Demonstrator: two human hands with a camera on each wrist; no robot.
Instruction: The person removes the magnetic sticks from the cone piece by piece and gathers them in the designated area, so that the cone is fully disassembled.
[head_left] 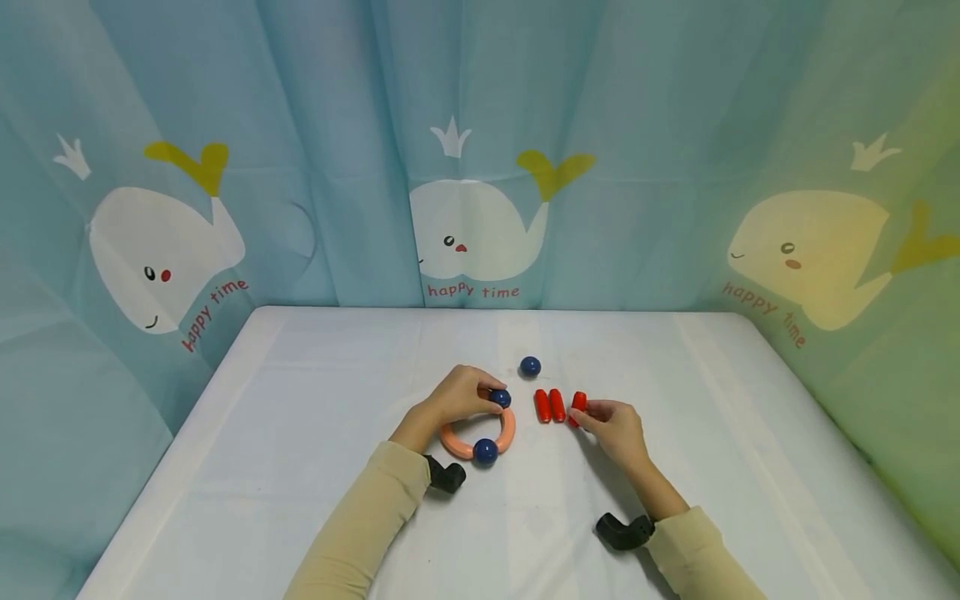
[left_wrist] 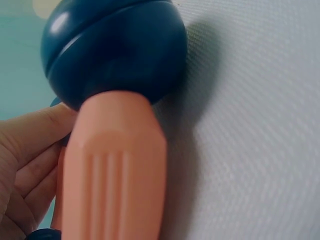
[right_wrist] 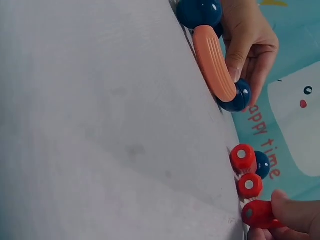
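My left hand (head_left: 459, 395) pinches a dark blue ball (head_left: 500, 398) at the far side of a ring. Curved orange rods (head_left: 508, 429) form that ring with a second blue ball (head_left: 485, 452) on its near side; the far left part is hidden behind the hand. In the left wrist view a grooved orange rod (left_wrist: 116, 170) meets a blue ball (left_wrist: 117, 52) up close. Between thumb and fingers my right hand (head_left: 619, 431) holds a short red rod (head_left: 580, 400), tilted, with a pale disc on its end in the right wrist view.
Two red rods (head_left: 543, 407) lie side by side between the hands. Behind them is a loose blue ball (head_left: 530, 367). The white table (head_left: 300, 400) ends at a hanging blue curtain (head_left: 337, 167) with whale prints. Black wrist mounts (head_left: 624, 533) extend from both sleeves.
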